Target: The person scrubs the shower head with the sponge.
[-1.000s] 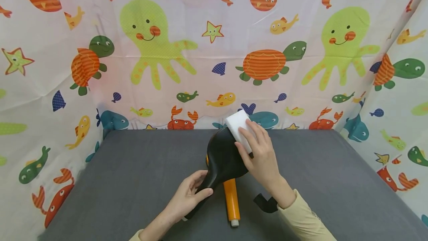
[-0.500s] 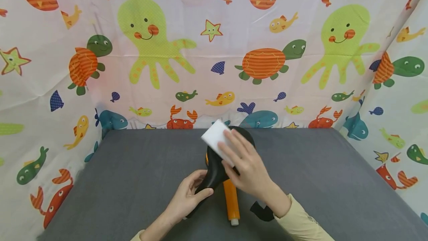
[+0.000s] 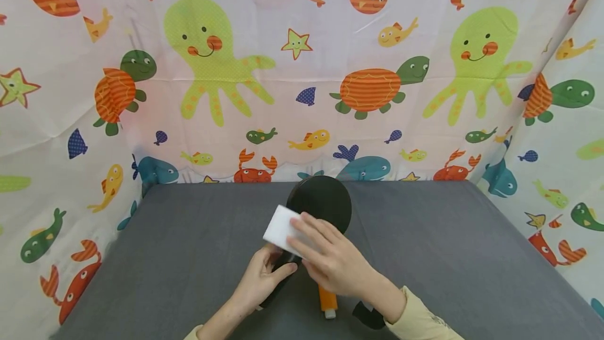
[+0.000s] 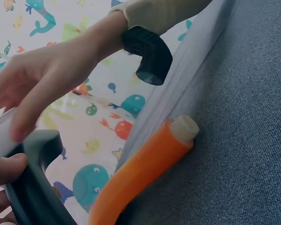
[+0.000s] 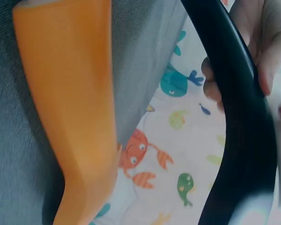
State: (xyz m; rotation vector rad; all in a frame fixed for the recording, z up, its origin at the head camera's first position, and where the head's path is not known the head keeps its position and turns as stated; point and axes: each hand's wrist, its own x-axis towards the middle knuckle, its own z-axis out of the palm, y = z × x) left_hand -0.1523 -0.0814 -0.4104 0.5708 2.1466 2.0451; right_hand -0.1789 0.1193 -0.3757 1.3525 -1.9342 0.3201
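A black hand-held shower head with a round head and curved handle is raised above the table. My left hand grips its handle, thumb on the near side. A white block sponge is held by my right hand against the upper handle, over the left fingers. The sponge's right part is covered by the right fingers. The black handle looks large in the right wrist view. Behind it, an orange shower head with a pale end lies on the table, its upper part hidden.
A grey cloth covers the table. A curtain printed with sea animals stands at the back and sides. A black wrist mount sits at the right wrist.
My right hand has swept the sponge from the shower head's right rim leftward and down to the handle, uncovering the round back. The left hand has kept its hold in place.
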